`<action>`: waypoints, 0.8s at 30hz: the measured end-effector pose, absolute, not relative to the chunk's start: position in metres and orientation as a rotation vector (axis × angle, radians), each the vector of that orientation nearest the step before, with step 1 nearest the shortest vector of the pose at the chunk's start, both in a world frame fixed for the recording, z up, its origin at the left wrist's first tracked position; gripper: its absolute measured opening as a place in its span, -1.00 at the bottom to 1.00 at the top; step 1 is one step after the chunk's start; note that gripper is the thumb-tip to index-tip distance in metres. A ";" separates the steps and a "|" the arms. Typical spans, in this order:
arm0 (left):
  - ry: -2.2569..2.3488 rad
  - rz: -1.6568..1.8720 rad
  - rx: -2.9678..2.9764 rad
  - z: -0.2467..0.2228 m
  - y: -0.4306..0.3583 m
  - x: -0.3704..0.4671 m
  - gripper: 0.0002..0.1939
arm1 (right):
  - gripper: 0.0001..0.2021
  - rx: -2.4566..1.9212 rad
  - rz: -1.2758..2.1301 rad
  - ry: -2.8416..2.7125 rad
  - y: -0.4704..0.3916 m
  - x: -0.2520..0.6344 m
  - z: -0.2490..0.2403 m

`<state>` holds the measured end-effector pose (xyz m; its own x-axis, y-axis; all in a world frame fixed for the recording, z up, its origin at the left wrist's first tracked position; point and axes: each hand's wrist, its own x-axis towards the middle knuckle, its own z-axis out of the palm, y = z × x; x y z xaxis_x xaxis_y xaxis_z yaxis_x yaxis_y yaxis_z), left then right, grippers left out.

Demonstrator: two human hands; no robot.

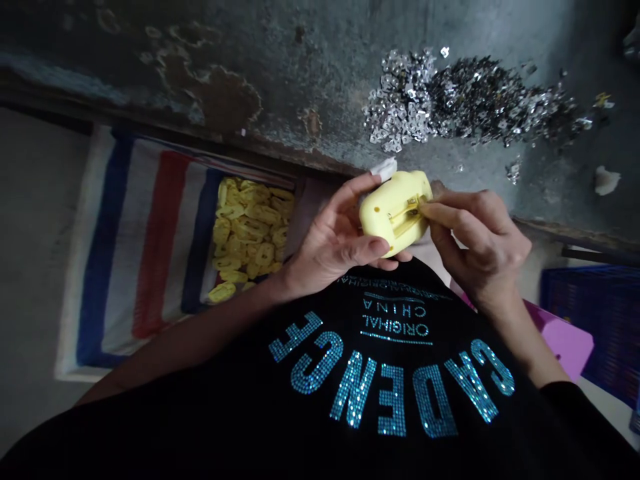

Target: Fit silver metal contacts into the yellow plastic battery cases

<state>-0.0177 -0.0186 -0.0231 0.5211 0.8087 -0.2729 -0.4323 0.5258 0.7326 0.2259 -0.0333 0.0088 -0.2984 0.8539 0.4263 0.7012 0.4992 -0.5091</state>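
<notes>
My left hand (345, 237) is wrapped round a yellow plastic housing (376, 212), its thumb along the near edge and a white wrapping (385, 168) on one fingertip. The housing is tilted, with a long recessed slot facing up and small holes beside it. Small metal contacts (413, 203) show at the right end of this slot. There my right hand (475, 233) pinches with thumb and forefinger against a metal contact, whose far part the fingertips hide.
A heap of small shiny metal pieces (410, 100) lies on the worn grey bench (300, 60). Left, a striped-lined container (155, 247) holds several yellow plastic housings (250, 227). A pink plastic object (563, 340) and a blue crate (595, 320) stand at right.
</notes>
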 end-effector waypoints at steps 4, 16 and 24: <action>0.649 0.817 0.669 -0.020 -0.019 -0.018 -0.13 | -0.77 -1.305 0.343 -1.957 -0.032 0.227 0.010; 0.709 0.795 0.964 -0.008 -0.030 -0.016 -0.07 | -0.43 -1.245 1.088 -1.676 0.001 0.247 -0.009; 0.707 0.722 0.975 -0.002 -0.035 -0.007 0.22 | -0.56 -1.159 0.758 -1.647 -0.021 0.240 -0.019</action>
